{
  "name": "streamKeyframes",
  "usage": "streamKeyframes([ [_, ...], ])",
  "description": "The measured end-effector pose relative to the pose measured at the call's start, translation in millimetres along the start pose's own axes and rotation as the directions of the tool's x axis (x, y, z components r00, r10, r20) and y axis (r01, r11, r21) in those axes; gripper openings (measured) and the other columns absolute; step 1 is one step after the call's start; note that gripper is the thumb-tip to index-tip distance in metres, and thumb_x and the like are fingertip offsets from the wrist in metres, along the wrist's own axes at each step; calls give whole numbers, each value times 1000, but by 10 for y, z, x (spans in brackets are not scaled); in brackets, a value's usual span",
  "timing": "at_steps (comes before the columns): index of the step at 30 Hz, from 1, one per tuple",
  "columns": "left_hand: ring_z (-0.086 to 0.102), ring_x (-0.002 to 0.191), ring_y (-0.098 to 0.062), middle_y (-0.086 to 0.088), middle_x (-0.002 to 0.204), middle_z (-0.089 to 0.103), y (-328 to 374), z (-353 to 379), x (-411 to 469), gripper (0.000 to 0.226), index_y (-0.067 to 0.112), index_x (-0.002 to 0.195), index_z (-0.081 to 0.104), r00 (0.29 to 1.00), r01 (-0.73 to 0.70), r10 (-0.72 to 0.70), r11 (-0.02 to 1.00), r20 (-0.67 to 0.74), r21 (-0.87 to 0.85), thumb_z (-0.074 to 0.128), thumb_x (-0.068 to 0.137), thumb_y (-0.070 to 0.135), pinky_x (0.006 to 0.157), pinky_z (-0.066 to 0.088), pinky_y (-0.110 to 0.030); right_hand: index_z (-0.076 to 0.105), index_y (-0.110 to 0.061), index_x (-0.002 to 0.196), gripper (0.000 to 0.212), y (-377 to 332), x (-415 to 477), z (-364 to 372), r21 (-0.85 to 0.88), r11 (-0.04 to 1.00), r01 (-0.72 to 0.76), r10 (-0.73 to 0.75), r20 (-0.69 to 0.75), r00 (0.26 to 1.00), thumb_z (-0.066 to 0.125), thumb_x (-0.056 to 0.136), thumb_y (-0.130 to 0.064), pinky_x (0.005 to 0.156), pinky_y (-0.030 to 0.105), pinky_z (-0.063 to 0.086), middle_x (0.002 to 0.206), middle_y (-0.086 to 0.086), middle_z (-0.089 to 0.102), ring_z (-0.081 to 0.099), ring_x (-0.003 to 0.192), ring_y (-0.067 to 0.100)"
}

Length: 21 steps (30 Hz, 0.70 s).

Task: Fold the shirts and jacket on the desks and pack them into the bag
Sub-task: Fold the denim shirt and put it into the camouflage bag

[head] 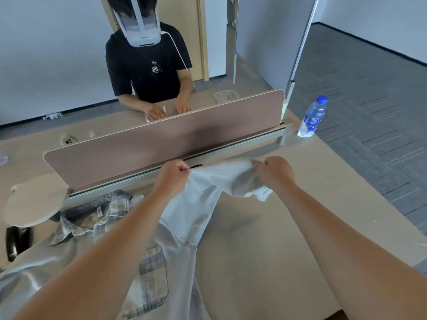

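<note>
At the far left of my feed, a pale beige rounded object [34, 204] sits at the desk edge, just beside the end of the divider panel [161, 139]. I cannot tell what it is or whether it holds anything. Below it is a black object [17, 243], partly hidden.

Next comes the denim jacket [180, 262], light blue and spread on the desk [265, 250], with its body toward the lower left. Its plaid collar [92, 218] lies open near the divider, and a plaid chest pocket [152, 269] faces up. One sleeve [208, 188] rises off the desk toward the divider.

The left hand [172, 179] pinches that sleeve, fingers curled tight on the cloth. The right hand [277, 173] grips the sleeve's cuff end, fingers closed round it. The fabric hangs between the two hands.

Beyond the divider, another person [147, 65] in a black T-shirt rests both hands on the far desk. To their right is a clear shallow container [226, 95], and I cannot make out its contents.

At the far right, a clear water bottle [314, 116] with a blue cap stands upright at the desk corner, well apart from the jacket. I cannot tell how full it is.
</note>
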<state>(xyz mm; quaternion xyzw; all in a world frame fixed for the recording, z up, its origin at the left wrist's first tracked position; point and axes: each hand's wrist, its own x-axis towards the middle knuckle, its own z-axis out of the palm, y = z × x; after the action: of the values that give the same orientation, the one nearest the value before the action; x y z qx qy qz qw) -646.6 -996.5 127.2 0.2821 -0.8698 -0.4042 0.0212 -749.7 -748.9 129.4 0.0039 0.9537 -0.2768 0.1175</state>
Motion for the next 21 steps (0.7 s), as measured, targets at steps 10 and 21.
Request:
streamKeyframes([
  [10, 69, 82, -21, -4, 71, 68, -1131, -1101, -1290, 22, 12, 88, 74, 994, 88, -61, 939, 91, -332, 53, 97, 12, 54, 34, -28, 37, -21, 59, 36, -228, -2311, 368, 600, 751, -275, 197, 194, 961, 61, 79, -4, 52, 28, 25, 60, 0, 35, 34, 61, 21],
  [21, 47, 73, -19, -3, 73, 51, -2081, -1061, -2113, 17, 19, 73, 59, 958, 179, -87, 926, 272, -332, 55, 88, 13, 67, 43, -39, 43, -14, 67, 28, -96, -3859, 1297, 611, 677, -412, 328, 250, 911, 57, 79, 7, 55, 30, 29, 71, 6, 41, 36, 68, 21],
])
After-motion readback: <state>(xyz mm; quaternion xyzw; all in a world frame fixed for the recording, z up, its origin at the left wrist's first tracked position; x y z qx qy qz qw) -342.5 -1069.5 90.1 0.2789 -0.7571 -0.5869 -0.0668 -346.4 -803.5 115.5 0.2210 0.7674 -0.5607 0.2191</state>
